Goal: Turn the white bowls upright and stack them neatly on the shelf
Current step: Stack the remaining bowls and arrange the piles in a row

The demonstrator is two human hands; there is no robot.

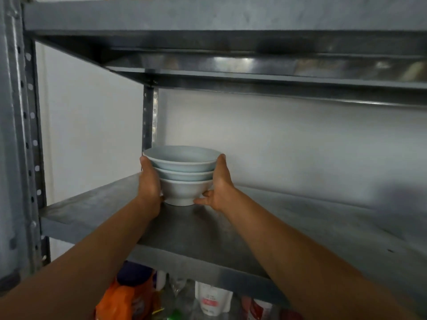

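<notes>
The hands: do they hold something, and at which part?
Both hold the stack of three white bowls by its sides: the left hand on the left side, the right hand on the right.

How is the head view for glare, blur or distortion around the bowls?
Head view: the stack of white bowls, held between left hand and right hand, is soft but evenly lit; glare streaks the upper shelf underside; the rack post bows from the wide lens; the packets below are blurred.
</notes>
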